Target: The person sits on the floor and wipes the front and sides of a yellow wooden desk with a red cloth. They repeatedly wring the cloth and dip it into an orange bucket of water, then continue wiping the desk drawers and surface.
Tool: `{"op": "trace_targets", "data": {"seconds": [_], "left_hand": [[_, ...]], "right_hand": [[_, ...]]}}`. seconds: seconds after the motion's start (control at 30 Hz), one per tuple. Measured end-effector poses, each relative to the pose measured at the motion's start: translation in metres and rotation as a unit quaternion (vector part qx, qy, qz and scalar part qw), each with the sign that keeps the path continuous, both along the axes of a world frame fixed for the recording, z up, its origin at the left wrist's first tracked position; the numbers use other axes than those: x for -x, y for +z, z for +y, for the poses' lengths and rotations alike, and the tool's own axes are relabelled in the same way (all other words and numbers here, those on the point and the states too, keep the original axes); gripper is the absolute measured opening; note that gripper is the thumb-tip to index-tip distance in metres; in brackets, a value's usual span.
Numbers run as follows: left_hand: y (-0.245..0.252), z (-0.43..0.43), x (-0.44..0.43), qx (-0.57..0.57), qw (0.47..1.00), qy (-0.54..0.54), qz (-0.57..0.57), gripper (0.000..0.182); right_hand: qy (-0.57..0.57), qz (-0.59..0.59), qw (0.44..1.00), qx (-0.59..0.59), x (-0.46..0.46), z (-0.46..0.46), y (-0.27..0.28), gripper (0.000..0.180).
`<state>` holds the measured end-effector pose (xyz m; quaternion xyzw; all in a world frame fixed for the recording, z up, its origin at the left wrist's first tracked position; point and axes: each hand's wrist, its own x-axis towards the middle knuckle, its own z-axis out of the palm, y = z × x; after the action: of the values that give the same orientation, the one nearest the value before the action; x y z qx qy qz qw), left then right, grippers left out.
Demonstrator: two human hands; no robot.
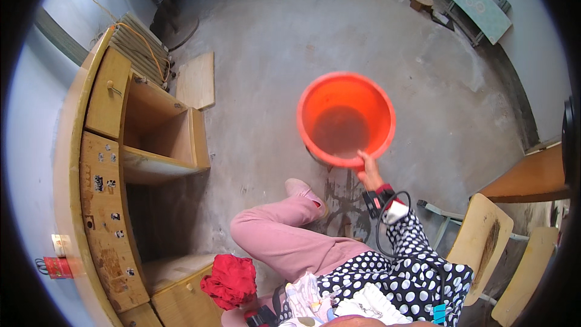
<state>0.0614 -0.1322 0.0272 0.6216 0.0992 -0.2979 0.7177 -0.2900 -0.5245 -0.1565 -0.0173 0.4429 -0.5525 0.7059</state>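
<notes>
An orange plastic bucket [380,113] with murky water [341,131] in its bottom is in front of me, right of centre. My right hand [370,171] grips its near rim, the thumb over the edge. At the lower left a crumpled red cloth [230,281] lies over or beside my left side, above a strapped device near my left wrist; my left hand itself is not visible, hidden by the cloth or out of sight. Wet marks [340,200] show on the concrete floor between the bucket and my legs.
A worn wooden desk [102,218] with drawers and an open compartment runs along the left. A loose board [196,81] lies behind it near a radiator [136,47]. Wooden chairs [481,240] stand at the lower right; a folded table [477,7] leans on the right wall.
</notes>
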Motion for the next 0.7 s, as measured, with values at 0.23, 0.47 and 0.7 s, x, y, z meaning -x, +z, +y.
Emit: {"op": "trace_targets", "data": {"seconds": [0.23,0.47,0.7], "left_hand": [[0.010,0.001,0.010,-0.027,0.999,0.038,0.002,0.079],[0.011,-0.003,0.019,-0.056,0.998,0.038,0.011,0.078],[0.010,-0.033,0.025,-0.003,1.000,-0.003,0.021,0.077]], "right_hand": [[-0.018,0.038,0.999,0.010,-0.052,-0.134,0.006,0.026],[0.036,0.063,0.997,0.030,-0.058,-0.191,0.030,0.035],[0.284,-0.064,0.953,0.083,-0.117,-0.066,0.092,0.072]]}}
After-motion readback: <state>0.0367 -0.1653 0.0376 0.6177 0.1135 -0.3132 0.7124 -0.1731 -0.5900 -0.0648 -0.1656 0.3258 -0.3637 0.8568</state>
